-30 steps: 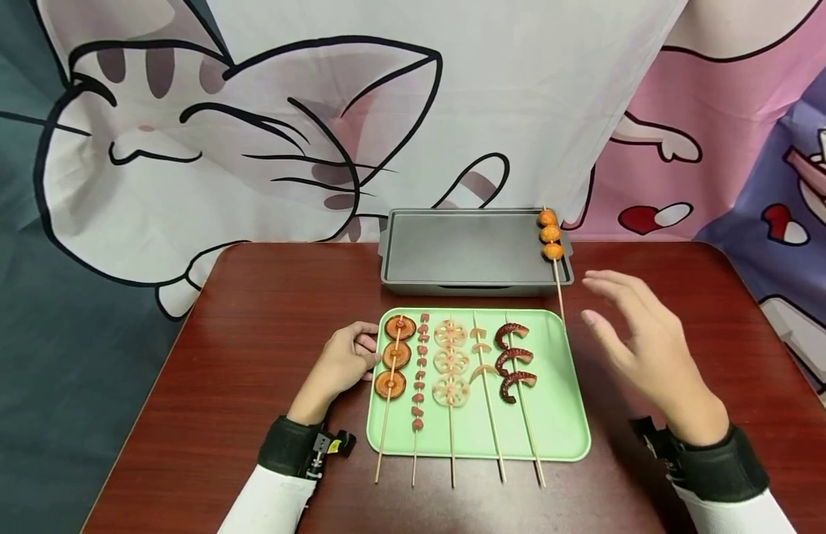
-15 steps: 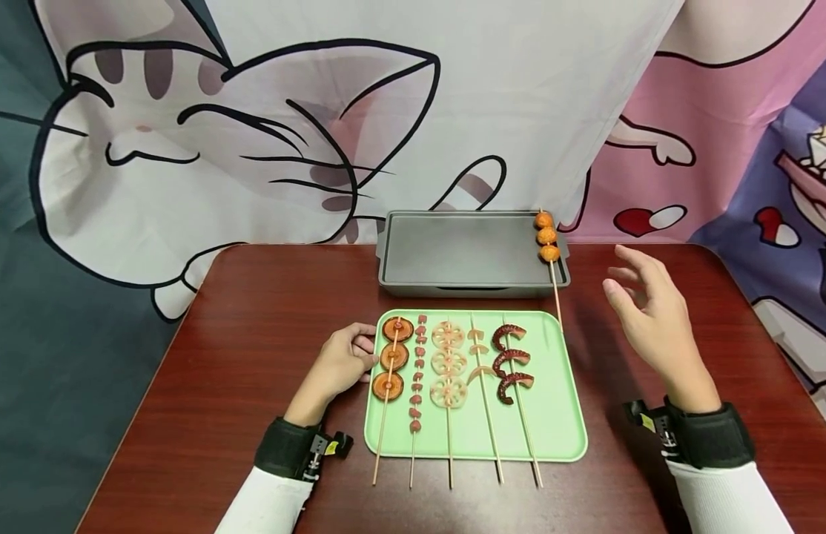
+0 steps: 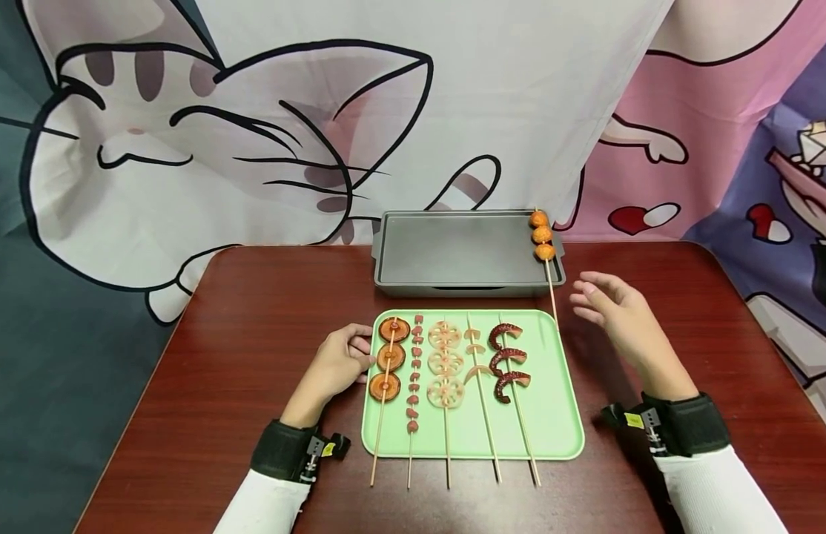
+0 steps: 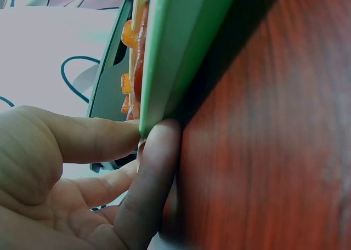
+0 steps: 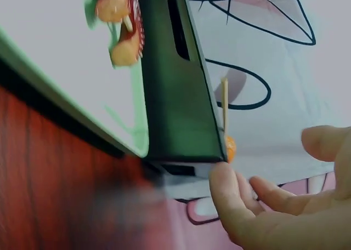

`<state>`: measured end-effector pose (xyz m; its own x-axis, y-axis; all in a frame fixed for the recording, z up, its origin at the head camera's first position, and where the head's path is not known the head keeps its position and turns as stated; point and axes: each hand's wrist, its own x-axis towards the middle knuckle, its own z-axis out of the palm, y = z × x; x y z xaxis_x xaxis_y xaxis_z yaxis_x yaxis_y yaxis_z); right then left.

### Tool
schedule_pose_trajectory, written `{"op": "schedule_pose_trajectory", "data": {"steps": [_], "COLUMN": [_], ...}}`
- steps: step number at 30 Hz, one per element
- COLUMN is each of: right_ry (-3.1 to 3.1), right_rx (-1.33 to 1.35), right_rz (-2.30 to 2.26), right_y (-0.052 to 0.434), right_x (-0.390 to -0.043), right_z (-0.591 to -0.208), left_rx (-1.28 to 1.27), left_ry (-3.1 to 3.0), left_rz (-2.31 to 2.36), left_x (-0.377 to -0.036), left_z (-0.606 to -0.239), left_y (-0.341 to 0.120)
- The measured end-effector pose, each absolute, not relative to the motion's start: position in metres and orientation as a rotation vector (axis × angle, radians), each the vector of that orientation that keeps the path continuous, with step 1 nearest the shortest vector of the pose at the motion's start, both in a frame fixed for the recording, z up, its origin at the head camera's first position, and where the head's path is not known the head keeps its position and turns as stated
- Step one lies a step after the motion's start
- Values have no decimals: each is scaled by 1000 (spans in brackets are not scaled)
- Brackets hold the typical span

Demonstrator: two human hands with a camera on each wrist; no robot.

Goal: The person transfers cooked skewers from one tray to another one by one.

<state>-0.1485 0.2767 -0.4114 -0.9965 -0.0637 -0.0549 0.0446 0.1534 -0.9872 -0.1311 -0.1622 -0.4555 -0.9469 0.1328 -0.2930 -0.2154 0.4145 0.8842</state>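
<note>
My left hand (image 3: 336,365) pinches the left rim of a light green tray (image 3: 553,415); in the left wrist view the thumb and a finger (image 4: 156,151) lie on either side of the rim. On the tray lie several skewers: brown mushroom caps (image 3: 389,358), small red pieces (image 3: 414,376), lotus root slices (image 3: 445,363), thin pale slices (image 3: 476,356) and octopus tentacles (image 3: 509,363). My right hand (image 3: 620,322), its fingers loosely bent and holding nothing, hovers right of a skewer of orange balls (image 3: 542,235). That skewer lies at the right end of a grey pan (image 3: 453,248), its stick overhanging the front.
The grey pan stands at the back of the reddish-brown table (image 3: 253,311), just behind the green tray. A printed cloth (image 3: 533,96) with a cartoon cat hangs behind the table. The lower stick ends jut past the green tray's front edge.
My right hand swung away to the right and upward, then came back left and lower, near the orange balls' stick. The left hand stays on the tray rim. The view shifted slightly.
</note>
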Motion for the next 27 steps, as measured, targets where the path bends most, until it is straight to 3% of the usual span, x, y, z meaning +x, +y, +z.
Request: {"op": "schedule_pose_trajectory", "data": {"steps": [6, 27], "right_ry": [1907, 1662], "right_rx": [-86, -73], "right_rz": [-2221, -2314], "right_y": [276, 262], "right_x": [-153, -158], "right_z": [-427, -443], "left_rx": [-76, -82], "left_ry": [2366, 2369], "left_rz": [1534, 1529], "left_x": [-132, -132], "left_z": [-457, -456], "left_y": [-162, -162]}}
